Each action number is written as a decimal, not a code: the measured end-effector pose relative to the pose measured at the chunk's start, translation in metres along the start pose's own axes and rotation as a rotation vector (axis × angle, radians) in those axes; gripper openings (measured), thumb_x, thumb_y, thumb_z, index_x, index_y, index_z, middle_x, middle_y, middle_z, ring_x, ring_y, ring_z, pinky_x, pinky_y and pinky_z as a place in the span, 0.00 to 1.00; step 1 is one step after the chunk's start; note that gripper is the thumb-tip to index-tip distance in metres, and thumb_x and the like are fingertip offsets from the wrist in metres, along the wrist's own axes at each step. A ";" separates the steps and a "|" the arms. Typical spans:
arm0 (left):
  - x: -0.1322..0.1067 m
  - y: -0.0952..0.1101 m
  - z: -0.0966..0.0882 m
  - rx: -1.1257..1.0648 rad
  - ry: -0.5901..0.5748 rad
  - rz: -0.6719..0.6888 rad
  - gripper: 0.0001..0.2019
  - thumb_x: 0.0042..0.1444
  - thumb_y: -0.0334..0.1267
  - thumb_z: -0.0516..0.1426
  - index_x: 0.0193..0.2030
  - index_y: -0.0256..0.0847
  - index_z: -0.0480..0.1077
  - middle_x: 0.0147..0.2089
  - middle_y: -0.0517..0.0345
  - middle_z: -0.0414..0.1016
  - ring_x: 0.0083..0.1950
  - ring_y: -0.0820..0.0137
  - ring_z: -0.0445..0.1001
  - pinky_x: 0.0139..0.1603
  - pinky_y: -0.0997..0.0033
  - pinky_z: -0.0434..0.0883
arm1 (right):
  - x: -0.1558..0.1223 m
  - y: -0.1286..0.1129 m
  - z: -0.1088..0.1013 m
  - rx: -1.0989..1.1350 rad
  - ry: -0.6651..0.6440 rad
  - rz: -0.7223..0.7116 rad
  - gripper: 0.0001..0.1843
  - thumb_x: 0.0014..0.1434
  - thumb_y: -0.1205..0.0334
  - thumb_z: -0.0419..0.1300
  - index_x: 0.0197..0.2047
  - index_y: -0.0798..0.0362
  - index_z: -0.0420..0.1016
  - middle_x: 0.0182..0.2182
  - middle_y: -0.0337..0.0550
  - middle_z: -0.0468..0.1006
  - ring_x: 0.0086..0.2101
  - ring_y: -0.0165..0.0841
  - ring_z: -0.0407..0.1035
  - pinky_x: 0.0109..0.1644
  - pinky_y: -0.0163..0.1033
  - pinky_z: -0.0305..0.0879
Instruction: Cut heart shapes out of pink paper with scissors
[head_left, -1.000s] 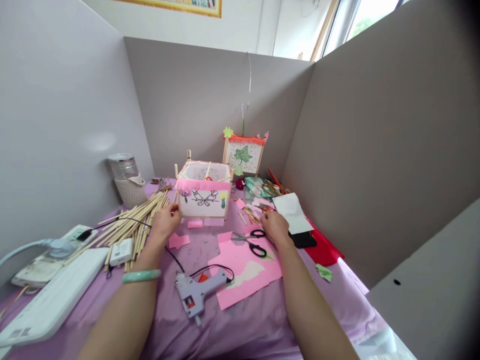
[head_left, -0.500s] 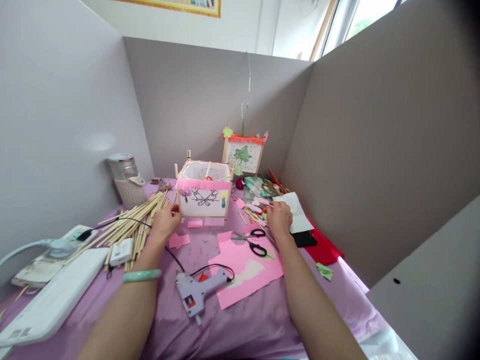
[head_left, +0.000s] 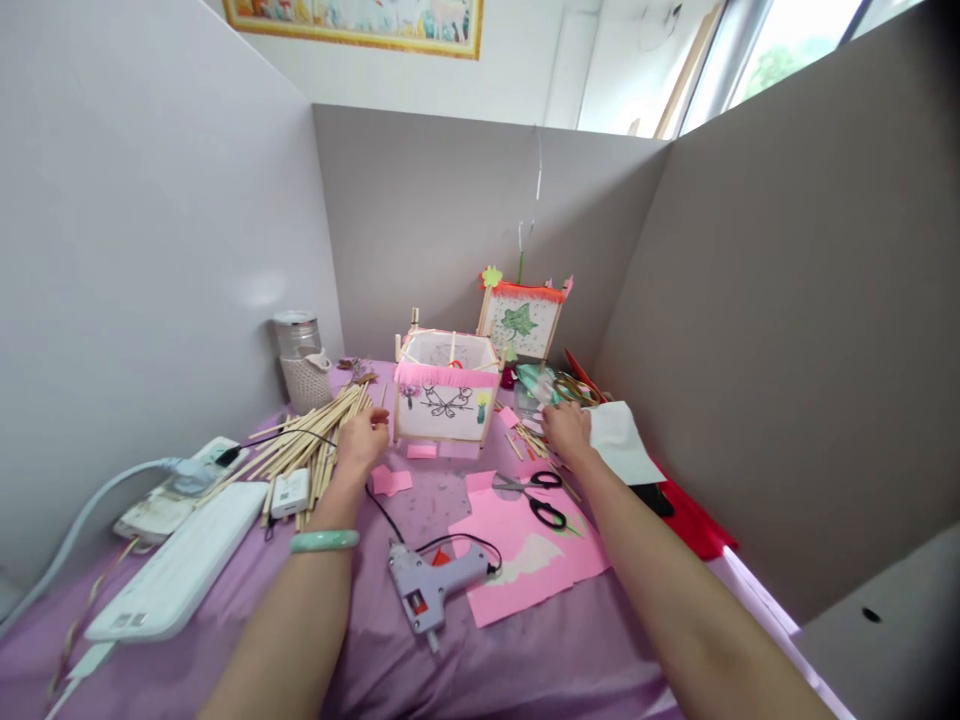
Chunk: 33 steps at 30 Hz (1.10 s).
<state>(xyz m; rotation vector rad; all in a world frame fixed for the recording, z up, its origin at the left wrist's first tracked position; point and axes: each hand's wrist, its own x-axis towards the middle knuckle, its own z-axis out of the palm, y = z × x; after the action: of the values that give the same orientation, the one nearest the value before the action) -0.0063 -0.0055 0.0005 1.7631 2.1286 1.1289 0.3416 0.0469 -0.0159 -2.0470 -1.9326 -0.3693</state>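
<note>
A white paper lantern box (head_left: 446,425) on a stick frame, with pink fringe and line drawings, stands in the middle of the table. Just left of its lower corner is my left hand (head_left: 364,440), empty, its fingers loosely bent and apart from the frame. Further right, my right hand (head_left: 568,432) reaches down over a heap of small pink paper bits and short sticks (head_left: 529,440). Its fingertips are hidden, so what they touch cannot be made out. Black-handled scissors (head_left: 546,512) lie on pink paper (head_left: 536,572), with a lilac glue gun (head_left: 431,582) in front.
A bundle of wooden sticks (head_left: 315,438) lies left, beside a white adapter (head_left: 290,494) and power strip (head_left: 180,565). A jar (head_left: 301,360) stands behind. A second lantern (head_left: 521,325) is at the back. White paper (head_left: 622,443) lies over red cloth (head_left: 694,515) at right.
The view has swung left. My left hand has come away from the lantern's corner, and my right hand has shifted left over the heap. The lantern stays in place.
</note>
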 end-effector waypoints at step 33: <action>0.005 -0.013 -0.001 -0.006 0.031 0.013 0.15 0.55 0.35 0.51 0.45 0.38 0.76 0.40 0.51 0.80 0.41 0.64 0.77 0.45 0.69 0.68 | -0.054 -0.024 -0.010 1.154 0.203 0.076 0.21 0.58 0.44 0.53 0.32 0.54 0.74 0.29 0.46 0.80 0.29 0.36 0.70 0.33 0.37 0.64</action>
<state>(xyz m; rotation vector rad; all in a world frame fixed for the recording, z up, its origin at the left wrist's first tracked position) -0.0182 -0.0017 -0.0054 1.7703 2.1323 1.1724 0.3148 -0.0056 -0.0262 -1.2222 -1.3782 0.4587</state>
